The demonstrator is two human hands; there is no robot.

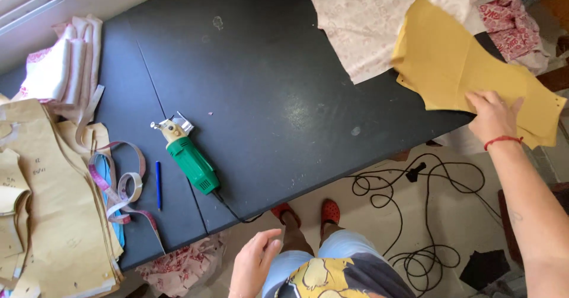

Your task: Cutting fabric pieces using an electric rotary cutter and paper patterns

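On the table's right end, I see the right hand (493,115) lying flat on the yellow paper pattern (456,67) over pink cloth (367,19). The left hand (253,262) hangs open, empty. The green cutter (188,158) lies untouched; nothing looks cut.

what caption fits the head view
Right hand rests on yellow paper pattern at dark table edge; left hand hangs free.

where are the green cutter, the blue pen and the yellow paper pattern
green cutter (192,164), head view, on its green body
blue pen (158,183), head view, mid-barrel
yellow paper pattern (450,67), head view, bare middle of the sheet
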